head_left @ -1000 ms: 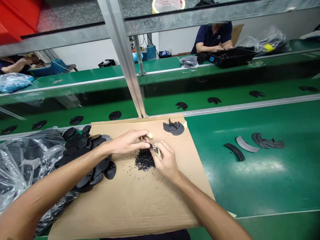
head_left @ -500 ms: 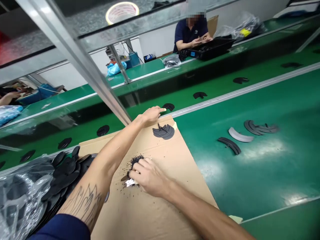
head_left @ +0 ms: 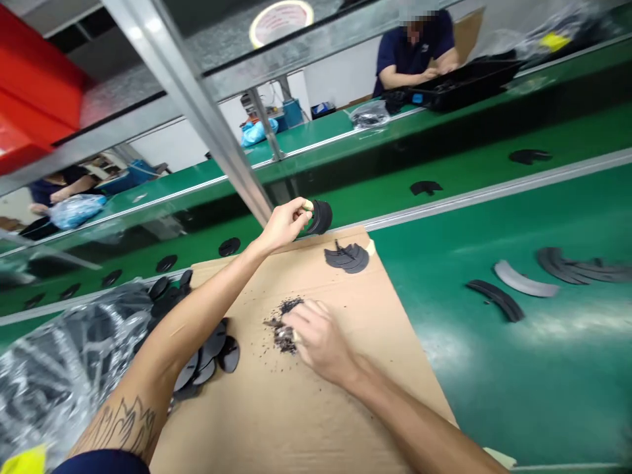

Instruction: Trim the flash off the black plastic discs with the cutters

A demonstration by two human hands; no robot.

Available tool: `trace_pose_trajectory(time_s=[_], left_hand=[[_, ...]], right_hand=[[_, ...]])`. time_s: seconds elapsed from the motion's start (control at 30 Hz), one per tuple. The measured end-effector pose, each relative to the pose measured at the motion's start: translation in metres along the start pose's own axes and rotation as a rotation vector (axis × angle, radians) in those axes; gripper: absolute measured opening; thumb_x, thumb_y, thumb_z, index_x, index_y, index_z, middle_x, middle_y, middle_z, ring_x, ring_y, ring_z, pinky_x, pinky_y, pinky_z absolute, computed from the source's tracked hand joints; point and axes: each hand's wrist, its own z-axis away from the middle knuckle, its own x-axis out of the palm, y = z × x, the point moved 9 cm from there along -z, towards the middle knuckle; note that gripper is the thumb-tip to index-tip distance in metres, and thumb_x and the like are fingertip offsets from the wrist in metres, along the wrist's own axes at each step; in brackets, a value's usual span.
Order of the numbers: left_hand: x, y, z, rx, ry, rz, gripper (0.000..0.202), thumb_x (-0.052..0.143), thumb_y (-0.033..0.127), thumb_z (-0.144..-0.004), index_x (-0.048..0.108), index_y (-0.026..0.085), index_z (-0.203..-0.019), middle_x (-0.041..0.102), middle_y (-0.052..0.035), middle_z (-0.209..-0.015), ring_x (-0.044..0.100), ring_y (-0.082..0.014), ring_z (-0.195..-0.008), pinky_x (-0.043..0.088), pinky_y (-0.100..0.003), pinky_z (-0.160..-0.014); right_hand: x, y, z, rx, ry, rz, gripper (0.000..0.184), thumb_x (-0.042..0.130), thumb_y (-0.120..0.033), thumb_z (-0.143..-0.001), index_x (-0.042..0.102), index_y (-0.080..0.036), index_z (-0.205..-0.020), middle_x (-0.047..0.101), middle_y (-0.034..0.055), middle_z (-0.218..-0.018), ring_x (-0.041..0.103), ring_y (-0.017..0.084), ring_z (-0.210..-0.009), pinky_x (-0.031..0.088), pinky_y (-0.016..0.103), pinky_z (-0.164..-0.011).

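Note:
My left hand point(head_left: 286, 222) is stretched out to the far edge of the cardboard sheet point(head_left: 306, 395) and pinches a black round plastic part point(head_left: 320, 216), held just above the conveyor belt's near rail. My right hand point(head_left: 316, 336) rests on the cardboard beside a small heap of black shavings point(head_left: 286, 309); its fingers are curled round a small blade-like tool that I can barely see. A few stacked black parts point(head_left: 347, 257) lie near the cardboard's far corner.
A pile of black discs point(head_left: 197, 329) spills from a clear plastic bag point(head_left: 54, 368) at the left. Curved black and grey strips point(head_left: 518, 283) lie on the green table at right. More black parts ride the belt point(head_left: 427, 187). A metal post point(head_left: 207, 125) rises ahead. Other people work across the line.
My left hand has lifted a black part from the belt's edge and holds it up. My right hand stays by the shavings. The view has shifted a little.

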Motion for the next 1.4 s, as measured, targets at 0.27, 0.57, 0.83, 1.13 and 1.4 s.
trace_pose_trajectory(time_s=[0.27,0.57,0.83,1.13,1.4], left_hand=[[-0.003,-0.024,0.181,-0.361,0.282,0.720,0.049,0.071,0.063,-0.083,0.070,0.015,-0.089,0.070,-0.0052,-0.087,0.065,-0.0153,-0.078,0.057,-0.027,-0.072],[0.030,-0.005,0.224,-0.391,0.374,0.974,0.049,0.076,0.062,-0.080,0.065,0.016,-0.093,0.070,-0.0052,-0.091,0.068,-0.0180,-0.087,0.056,-0.028,-0.080],[0.037,-0.021,0.239,-0.502,0.280,1.110,0.047,0.076,0.060,-0.080,0.070,0.014,-0.089,0.070,-0.0043,-0.083,0.064,-0.0160,-0.077,0.052,-0.026,-0.069],[0.039,-0.028,0.255,-0.522,0.210,0.863,0.037,0.061,0.052,-0.095,0.067,0.016,-0.095,0.065,-0.0025,-0.085,0.058,-0.0160,-0.080,0.048,-0.025,-0.072],[0.033,-0.020,0.255,-0.473,0.146,0.705,0.023,0.055,0.040,-0.100,0.060,0.017,-0.101,0.065,-0.0016,-0.088,0.059,-0.0154,-0.080,0.047,-0.026,-0.073]], right_hand=[[-0.016,0.040,-0.006,0.547,0.208,-0.589,0.019,0.072,-0.036,-0.084,0.059,-0.022,-0.084,0.055,-0.0038,-0.069,0.048,0.012,-0.059,0.041,0.025,-0.055],[-0.007,0.026,-0.005,0.488,0.087,-0.321,0.025,0.071,-0.043,-0.088,0.061,-0.022,-0.080,0.058,-0.0017,-0.070,0.049,0.014,-0.061,0.045,0.029,-0.060],[0.003,0.044,-0.003,0.627,0.045,-0.467,0.042,0.080,-0.053,-0.079,0.064,-0.022,-0.102,0.063,0.0027,-0.089,0.056,0.016,-0.070,0.051,0.030,-0.065],[0.025,0.050,0.009,0.814,-0.097,-0.621,0.038,0.079,-0.055,-0.078,0.064,-0.021,-0.085,0.058,-0.0020,-0.073,0.051,0.014,-0.064,0.046,0.027,-0.061],[0.020,0.042,0.004,0.757,-0.091,-0.537,0.034,0.078,-0.051,-0.080,0.063,-0.021,-0.084,0.053,-0.0030,-0.069,0.044,0.012,-0.060,0.043,0.025,-0.057]])
